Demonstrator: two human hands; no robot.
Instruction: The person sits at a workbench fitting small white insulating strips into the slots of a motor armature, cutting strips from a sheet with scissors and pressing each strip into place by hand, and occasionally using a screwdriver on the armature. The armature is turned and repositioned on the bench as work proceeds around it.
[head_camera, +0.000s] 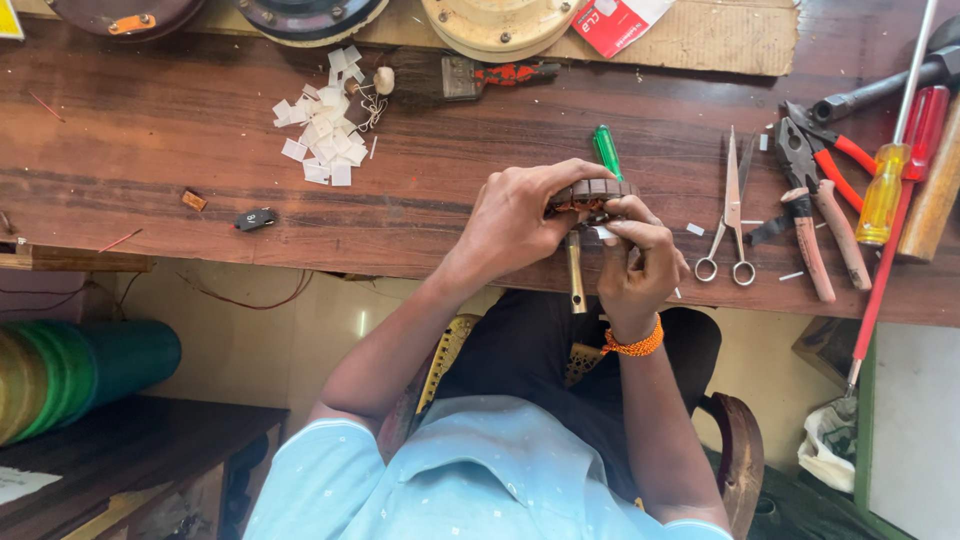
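Both hands closed on a small round wound core at the near edge of the surface (180, 140).

The left hand (515, 222) holds the brown ringed core (590, 192) in a closed grip; the right hand (640, 265) pinches a small white slip (604, 232) just under it. A pile of white slips (325, 135) lies well off to the left, scissors (735, 205) just right. By my reading, the fitting is midway: many slips remain unused.

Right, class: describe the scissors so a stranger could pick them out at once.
Start at the wooden bench and go to the tool cluster at its right end. Just right of the person's right hand lie the scissors, shut, blades pointing away, loops toward the bench's near edge. They are bare silver metal, while the pliers beside them have red or brown grips.
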